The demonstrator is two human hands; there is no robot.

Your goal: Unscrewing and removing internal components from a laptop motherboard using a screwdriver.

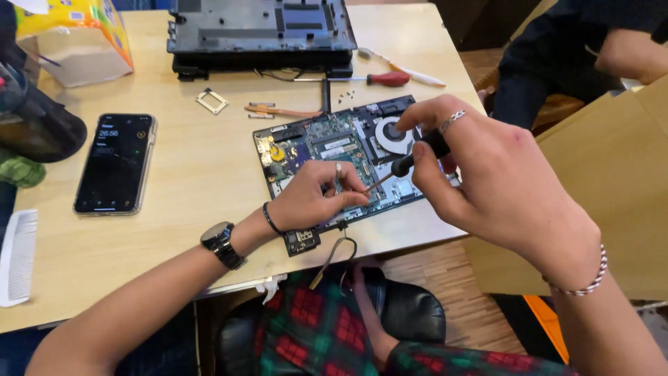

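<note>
Right now the right hand (487,174) is closed around a black-handled screwdriver (410,161), its thin shaft slanting down toward the green circuit board (327,150) of an opened laptop base. That board lies on the wooden counter (202,160), close to its near edge, and everything else sits around it. The left hand (313,198) rests at the board's front edge, fingers curled and pinched just beside the driver tip; whether they grip a small screw or only steady the tip I cannot tell.

To do this well, I would judge, the driver should stand square to the screw head, with light downward pressure and the pinching fingers guiding the tip so it cannot skid across the components.

The right wrist is cocked, thumb and forefinger on the handle; the left forearm comes in low across the counter, a dark watch on its wrist.

Beyond the board lie a red-handled screwdriver (387,79) and a dark laptop shell (261,35). Left of the board sits a black phone (115,163). The round fan (393,134) is at the board's right end.
</note>
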